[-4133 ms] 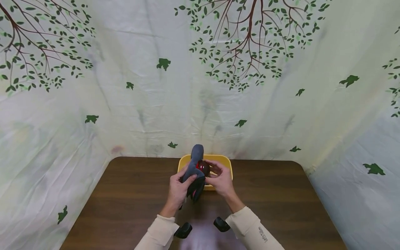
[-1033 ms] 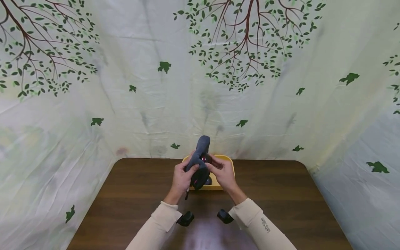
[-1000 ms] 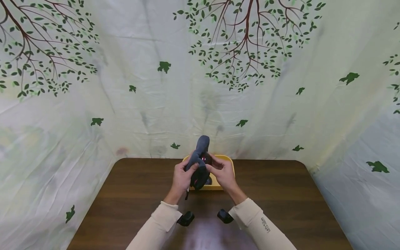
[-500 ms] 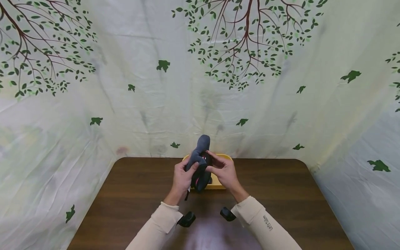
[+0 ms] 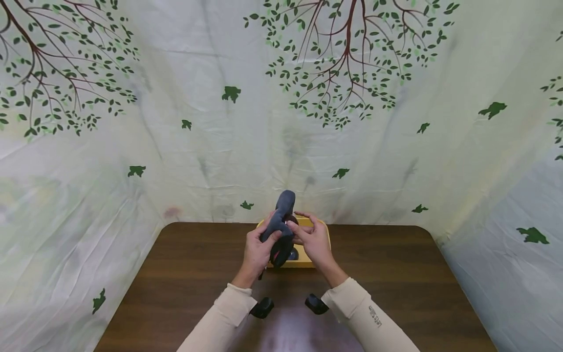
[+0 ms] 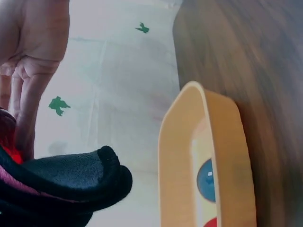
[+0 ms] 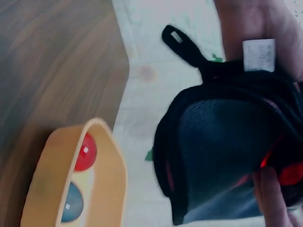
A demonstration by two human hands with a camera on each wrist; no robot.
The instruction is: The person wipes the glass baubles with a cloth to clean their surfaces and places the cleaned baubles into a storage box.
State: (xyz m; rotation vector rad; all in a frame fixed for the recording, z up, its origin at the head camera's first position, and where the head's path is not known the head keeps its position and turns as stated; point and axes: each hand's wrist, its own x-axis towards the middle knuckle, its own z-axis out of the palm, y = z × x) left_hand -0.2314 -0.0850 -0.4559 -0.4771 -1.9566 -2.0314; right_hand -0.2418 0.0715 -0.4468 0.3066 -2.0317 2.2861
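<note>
In the head view a blue-grey oven mitt with black edging is held up over the tray. My left hand grips it, thumb in front and fingers behind. A dark red, shiny ball sits against the mitt's right side, partly covered by it. My right hand holds the ball, thumb on its front and forefinger stretched over its top. The right wrist view shows the mitt's hanging loop, a white label and a fingertip against bright red.
Below the hands a yellow tray stands near the table's far edge. In it lie a blue ball and a red ball. Behind the brown table hangs a cloth printed with leaves.
The dark red ball was plainly visible in the right hand earlier and is now more covered by the mitt. Since half a second ago, the right thumb has moved left.
</note>
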